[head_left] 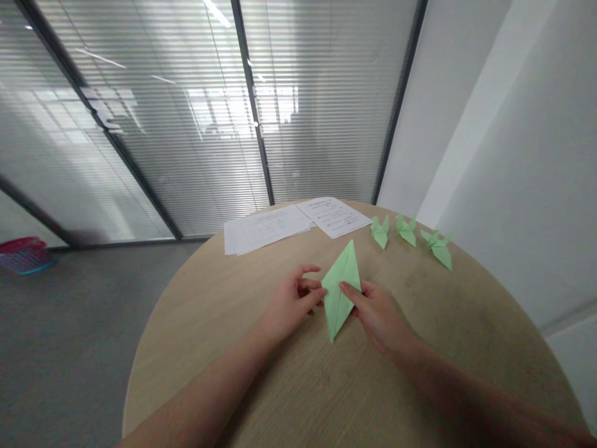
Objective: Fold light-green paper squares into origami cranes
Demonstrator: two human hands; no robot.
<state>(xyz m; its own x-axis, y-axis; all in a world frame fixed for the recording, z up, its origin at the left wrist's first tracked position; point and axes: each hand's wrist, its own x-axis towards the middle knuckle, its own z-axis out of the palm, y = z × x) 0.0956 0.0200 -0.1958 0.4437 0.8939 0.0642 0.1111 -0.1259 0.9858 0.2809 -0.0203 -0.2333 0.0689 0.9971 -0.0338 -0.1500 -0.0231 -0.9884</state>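
A light green paper (342, 283), folded into a long diamond with a crease down its middle, is held up over the round wooden table. My right hand (380, 314) grips its right side, the thumb lying on the front face and the fingers behind. At the left corner of the diamond, my left hand (296, 298) has its thumb tip against the paper's edge; its index finger is raised and apart, and the other fingers are curled partly behind the thumb.
Three folded green paper birds (380, 232), (407, 230), (438, 247) stand at the table's back right. Printed white sheets (270, 229) overlap at the back of the wooden table (186, 311). A red and blue basket (25, 254) sits on the floor at left. Glass panels with blinds stand behind.
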